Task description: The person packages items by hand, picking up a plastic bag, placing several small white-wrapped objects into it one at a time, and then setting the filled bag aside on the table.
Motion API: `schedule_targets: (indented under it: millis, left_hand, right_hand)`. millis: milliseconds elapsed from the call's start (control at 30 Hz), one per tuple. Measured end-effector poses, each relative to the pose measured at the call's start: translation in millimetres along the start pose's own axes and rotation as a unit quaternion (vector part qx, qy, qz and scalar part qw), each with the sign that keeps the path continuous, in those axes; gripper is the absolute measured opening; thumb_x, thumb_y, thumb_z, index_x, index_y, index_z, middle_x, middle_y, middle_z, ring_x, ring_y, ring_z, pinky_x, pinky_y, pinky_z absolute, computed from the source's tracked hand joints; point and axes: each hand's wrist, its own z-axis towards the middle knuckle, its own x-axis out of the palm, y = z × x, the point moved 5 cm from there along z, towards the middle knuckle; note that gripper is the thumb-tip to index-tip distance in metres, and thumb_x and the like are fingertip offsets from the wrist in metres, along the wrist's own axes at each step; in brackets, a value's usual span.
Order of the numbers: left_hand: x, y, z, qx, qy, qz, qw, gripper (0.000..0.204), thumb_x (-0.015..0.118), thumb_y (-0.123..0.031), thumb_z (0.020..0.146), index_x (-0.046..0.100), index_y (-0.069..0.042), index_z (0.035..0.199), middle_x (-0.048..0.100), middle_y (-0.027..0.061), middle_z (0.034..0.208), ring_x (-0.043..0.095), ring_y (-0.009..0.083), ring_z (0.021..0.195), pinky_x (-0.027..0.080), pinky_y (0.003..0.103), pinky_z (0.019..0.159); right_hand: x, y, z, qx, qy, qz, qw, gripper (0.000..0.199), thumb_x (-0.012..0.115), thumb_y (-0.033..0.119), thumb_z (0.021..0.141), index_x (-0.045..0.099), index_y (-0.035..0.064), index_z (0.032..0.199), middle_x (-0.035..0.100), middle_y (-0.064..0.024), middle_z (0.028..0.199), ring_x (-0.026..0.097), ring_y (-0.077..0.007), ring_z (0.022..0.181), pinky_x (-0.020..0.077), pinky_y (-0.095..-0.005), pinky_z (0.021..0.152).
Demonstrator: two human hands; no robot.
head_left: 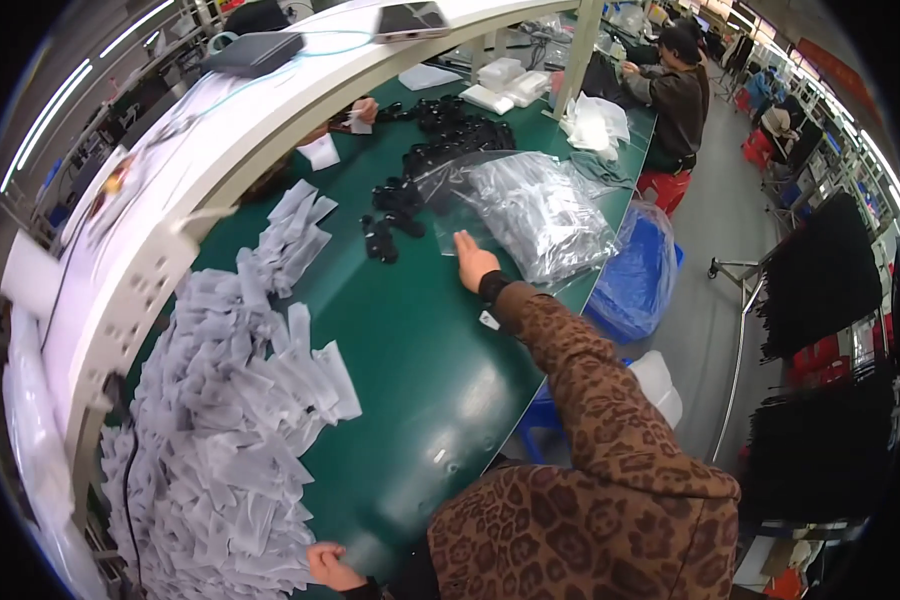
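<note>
1. White raised shelf [195, 170] curving up the left side, bearing a dark flat box [255, 55] and thin cables.
2. Pale grey pieces [220, 420], thin and cloudy, heaped loosely over the left part of a green surface [400, 350], overlapping at all angles, with a narrower strip reaching toward the far side.
3. Left hand [333, 567], low in view, beside the near right fringe of the heap; fingers curled inward, impossible to tell whether gripping a piece or only touching.
4. Another person's hand [365, 110] across the surface, beneath the shelf, near a small white slip [320, 151].
5. Black pieces [455, 130] clustered toward the far side, a few straggling nearer the middle.
6. Right hand [477, 265], reaching forward from a leopard-print sleeve [590, 390], at the near left margin of a clear plastic bag [550, 215]; fingers extended rather than clenched, unclear whether pressing or pinching the film.
7. Same bag bulging and shiny, lying on the right part of the surface, just beside the black pieces.
8. Blue bin [630, 290] with a clear liner, below the surface's right edge.
9. Co-worker [685, 100] in a dark jacket, farther off along the same edge.
10. Black lengths [825, 280] hanging densely at far right.
</note>
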Motion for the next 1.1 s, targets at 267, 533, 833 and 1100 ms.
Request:
schedule_targets:
  millis: [267,533,833,1100]
  left_hand:
    - [162.5,-82.5,37.0,0.000,0.206,-0.028,0.978,0.017,0.041,0.005,0.082,0.052,-0.001,0.071,0.056,0.0074,0.068,0.055,0.0153,0.064,0.045,0.026,0.061]
    - [263.7,-35.0,32.3,-0.396,0.302,-0.213,0.841,0.062,0.040,-0.049,0.100,0.038,0.002,0.136,0.057,0.0203,0.125,0.059,0.0287,0.111,0.053,0.043,0.087]
    - [288.1,6.0,31.4,-0.433,0.256,-0.201,0.841,0.030,0.057,-0.034,0.096,0.057,-0.006,0.107,0.064,0.0085,0.093,0.063,0.0204,0.085,0.052,0.035,0.073]
    - [270.5,24.7,4.0,-0.483,0.238,-0.312,0.783,0.017,0.064,-0.021,0.093,0.056,-0.007,0.088,0.062,0.0039,0.075,0.059,0.0120,0.068,0.045,0.025,0.059]
  right_hand:
    - [37.0,12.7,14.3,0.013,0.075,0.045,0.996,0.012,0.057,0.009,0.079,0.061,0.0015,0.087,0.061,-0.0152,0.094,0.065,-0.0346,0.072,0.0542,-0.0432,0.062]
    - [-93.8,142.3,-120.4,-0.198,0.164,0.420,0.870,0.011,0.062,0.015,0.082,0.055,0.0065,0.084,0.056,-0.0128,0.085,0.061,-0.0334,0.076,0.0501,-0.0433,0.065]
    - [-118.2,129.5,-197.1,-0.262,0.243,0.443,0.822,0.012,0.065,0.011,0.081,0.057,0.0063,0.089,0.055,-0.0093,0.087,0.059,-0.0305,0.080,0.0488,-0.0409,0.067]
    - [-124.4,133.5,-221.0,-0.205,0.289,0.443,0.824,0.017,0.066,0.015,0.082,0.058,0.0052,0.093,0.054,-0.0112,0.087,0.056,-0.0324,0.092,0.0474,-0.0397,0.077]
